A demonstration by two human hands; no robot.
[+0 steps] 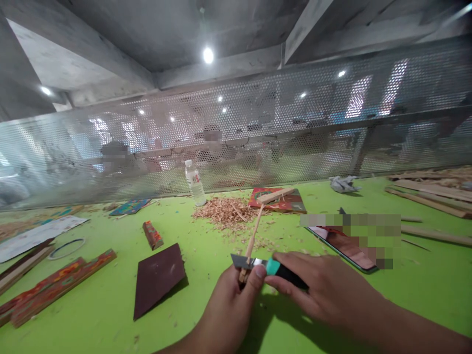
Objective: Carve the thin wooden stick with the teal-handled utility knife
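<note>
The left hand (232, 295) gripped the lower end of a slim, whittled wooden stick (254, 233), which pointed forward and slightly right above the green desk (106, 327). The right hand (313, 278) was closed around the black-and-teal handle of a craft knife (273, 267), its blade lying across the stick just above the left hand's grip; the left thumb rested against the knife near the blade's base.

Beyond the stick spread a heap of wood shavings (223, 215), with a clear plastic bottle (194, 184) upright at its far left edge. To the heap's right lay a painted board (297, 204) with a bare wood strip (276, 195) on top. A dark brown sheet (160, 278) lay left of the hands, a small painted block (152, 235) just beyond it. To the right, a smartphone (339, 246) lay partly blurred out, and crumpled paper (344, 184) sat farther back, near the perforated metal screen (254, 132).
</note>
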